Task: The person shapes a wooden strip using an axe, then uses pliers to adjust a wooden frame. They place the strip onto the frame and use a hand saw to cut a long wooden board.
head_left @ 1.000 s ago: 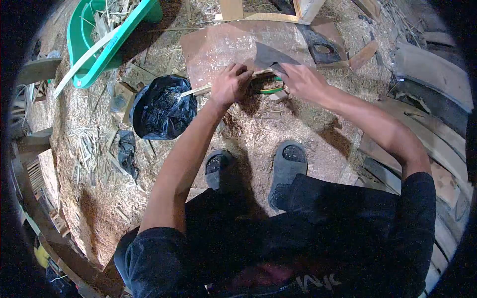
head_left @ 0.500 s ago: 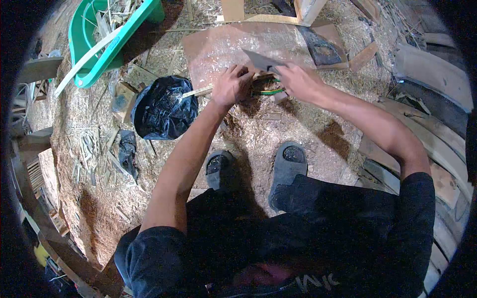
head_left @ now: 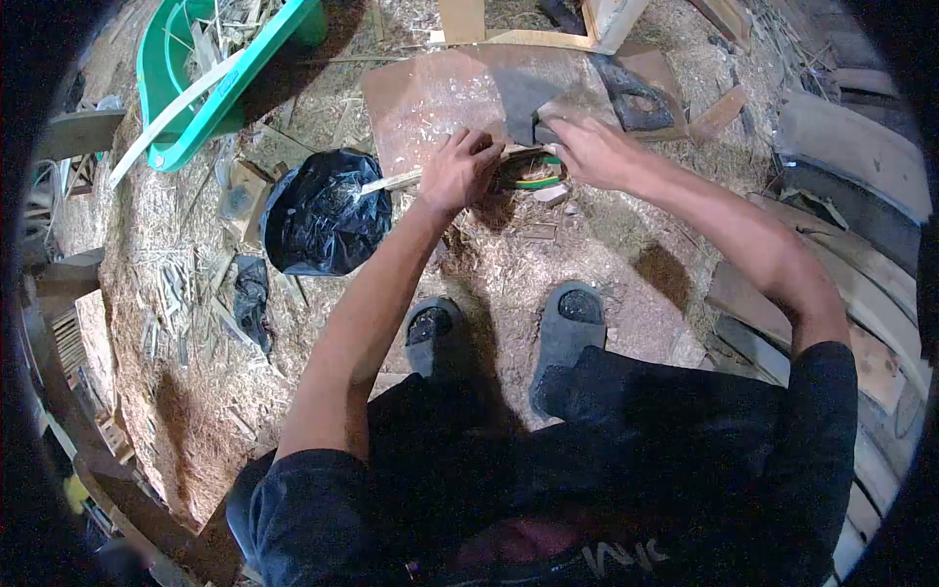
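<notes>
My left hand (head_left: 458,174) is closed round a thin pale wood strip (head_left: 399,180), whose free end reaches left over a black plastic bag. My right hand (head_left: 592,152) grips the handle end of a wide dark flat blade (head_left: 525,96). The blade points away from me, above a brown board (head_left: 421,98), its near end close to the strip's right end. Just below the hands lies a curved green and yellow item (head_left: 536,183), partly hidden.
The open black bag (head_left: 328,220) stands left of my left hand. A green tub (head_left: 176,132) with wood scraps is at the upper left. A wooden frame (head_left: 548,39) lies beyond the board. Planks (head_left: 851,127) line the right side. Shavings cover the floor round my sandals.
The blade has swung from pointing up-left to pointing more directly away from me. My right hand has shifted slightly up, and my left hand has hardly moved.
</notes>
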{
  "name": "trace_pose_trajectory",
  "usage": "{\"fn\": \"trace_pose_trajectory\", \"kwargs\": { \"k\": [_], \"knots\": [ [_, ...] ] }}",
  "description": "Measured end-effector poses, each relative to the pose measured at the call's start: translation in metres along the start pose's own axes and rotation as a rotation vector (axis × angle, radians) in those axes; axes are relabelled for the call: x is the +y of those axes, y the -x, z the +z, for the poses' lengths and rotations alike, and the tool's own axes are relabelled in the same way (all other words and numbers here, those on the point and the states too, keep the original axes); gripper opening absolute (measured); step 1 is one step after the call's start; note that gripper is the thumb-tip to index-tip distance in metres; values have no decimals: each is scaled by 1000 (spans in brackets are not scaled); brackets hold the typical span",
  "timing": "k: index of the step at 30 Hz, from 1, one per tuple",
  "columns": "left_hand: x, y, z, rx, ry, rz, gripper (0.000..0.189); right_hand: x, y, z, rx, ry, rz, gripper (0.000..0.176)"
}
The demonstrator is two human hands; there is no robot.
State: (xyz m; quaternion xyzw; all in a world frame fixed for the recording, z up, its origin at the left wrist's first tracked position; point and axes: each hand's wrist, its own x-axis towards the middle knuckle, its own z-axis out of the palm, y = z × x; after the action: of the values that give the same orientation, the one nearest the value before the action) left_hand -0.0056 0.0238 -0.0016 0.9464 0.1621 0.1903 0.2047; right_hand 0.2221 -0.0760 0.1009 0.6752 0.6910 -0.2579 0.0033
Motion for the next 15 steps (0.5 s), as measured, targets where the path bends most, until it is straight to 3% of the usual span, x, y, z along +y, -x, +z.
{"fn": "trace_pose_trajectory", "kwargs": {
  "k": [3,9,15],
  "knots": [
    [2,0,-2,1,-3,-1,38,-20,5,-23,88,-110,14,38],
    [2,-2,-2,17,-3,-10,33,-20,-3,-28,-50,-32,44,39],
    [5,0,-3,3,-32,-19,34,-20,-11,-36,50,-101,-2,38]
  ]
}}
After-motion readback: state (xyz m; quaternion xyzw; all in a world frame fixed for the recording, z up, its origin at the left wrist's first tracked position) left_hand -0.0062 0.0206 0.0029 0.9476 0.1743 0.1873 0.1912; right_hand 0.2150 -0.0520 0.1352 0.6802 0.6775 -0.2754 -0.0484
